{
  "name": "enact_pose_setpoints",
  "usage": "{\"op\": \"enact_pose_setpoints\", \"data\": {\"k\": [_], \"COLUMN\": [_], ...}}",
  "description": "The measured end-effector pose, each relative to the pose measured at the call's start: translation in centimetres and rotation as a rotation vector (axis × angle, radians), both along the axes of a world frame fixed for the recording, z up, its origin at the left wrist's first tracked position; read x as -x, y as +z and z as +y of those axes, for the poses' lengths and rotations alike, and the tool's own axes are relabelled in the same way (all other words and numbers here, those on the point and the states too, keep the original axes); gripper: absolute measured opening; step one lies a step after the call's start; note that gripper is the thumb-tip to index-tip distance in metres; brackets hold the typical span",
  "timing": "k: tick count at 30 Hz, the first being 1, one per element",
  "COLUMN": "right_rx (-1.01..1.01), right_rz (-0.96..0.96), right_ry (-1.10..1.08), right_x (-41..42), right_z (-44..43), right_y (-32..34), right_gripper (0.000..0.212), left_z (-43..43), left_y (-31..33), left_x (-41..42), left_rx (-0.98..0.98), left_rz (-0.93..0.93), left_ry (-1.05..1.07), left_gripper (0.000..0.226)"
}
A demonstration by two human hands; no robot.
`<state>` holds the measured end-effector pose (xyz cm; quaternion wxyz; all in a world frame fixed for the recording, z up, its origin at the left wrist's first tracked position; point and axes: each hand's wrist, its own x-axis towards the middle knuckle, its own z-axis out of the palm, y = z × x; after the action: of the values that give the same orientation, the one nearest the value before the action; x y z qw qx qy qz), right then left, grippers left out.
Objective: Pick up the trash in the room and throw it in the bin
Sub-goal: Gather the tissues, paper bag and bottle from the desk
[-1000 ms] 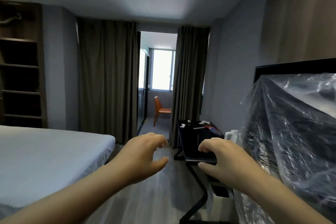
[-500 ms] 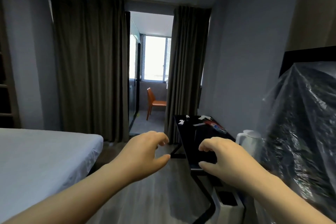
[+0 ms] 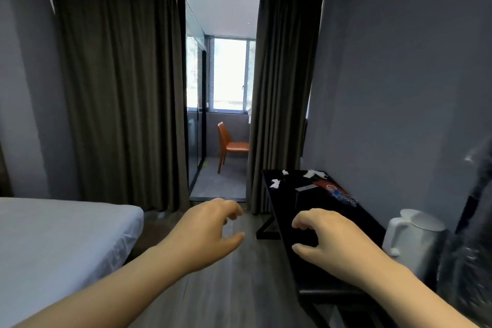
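Three white scraps on one table

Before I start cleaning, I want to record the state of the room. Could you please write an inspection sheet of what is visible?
Surface: black desk along the right wall.
Job's things: white paper scraps and a red packet on its far end; bin not seen.
Clutter: white kettle by its near end.
Hands: left hand and right hand empty, fingers loosely curled.
Cables: nothing seen.
Surroundings: white bed at left, brown curtains, orange chair beyond them.
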<state>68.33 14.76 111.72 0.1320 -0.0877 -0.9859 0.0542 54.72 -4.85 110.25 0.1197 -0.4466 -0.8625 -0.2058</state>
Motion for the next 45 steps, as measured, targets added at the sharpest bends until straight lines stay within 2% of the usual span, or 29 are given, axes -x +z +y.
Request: {"op": "enact_pose_setpoints", "data": {"k": [6,13,19,29,39,45], "right_rx": [0.028,0.094,0.143,0.211,0.248,0.282], "right_rz": [-0.007,-0.02,-0.093,-0.056,-0.117,-0.116], "right_ry": [-0.048,-0.164,-0.225,-0.29,-0.364,-0.464], "right_x": [10.8,23.1,31.2,44.7,57.0,65.1], "right_z": [2.8,5.9,10.1,22.2,33.8,39.0], "right_y": [-1.9,-2.7,-4.5,-7.8,-9.8,-12.5], "right_gripper": [0.037,0.037,0.036,0.036,0.036,0.037], "left_z": [3.4,7.3,12.3,24.7,36.1,43.2], "left_y": [-2.0,-1.5,-4.0,-6.4,-8.8,-11.3], "left_x": [12.2,26.8,35.7,50.4,64.4,74.3], "left_rx": [0.003,0.009,0.036,0.071,0.098,0.14], "left_rz": [-0.018,-0.037,-0.114,-0.167,-0.232,-0.275], "left_ry": [-0.054,-0.134,-0.197,-0.229,-0.259,-0.352], "left_gripper": [0.037,0.036,0.035,0.033,0.028,0.034]}}
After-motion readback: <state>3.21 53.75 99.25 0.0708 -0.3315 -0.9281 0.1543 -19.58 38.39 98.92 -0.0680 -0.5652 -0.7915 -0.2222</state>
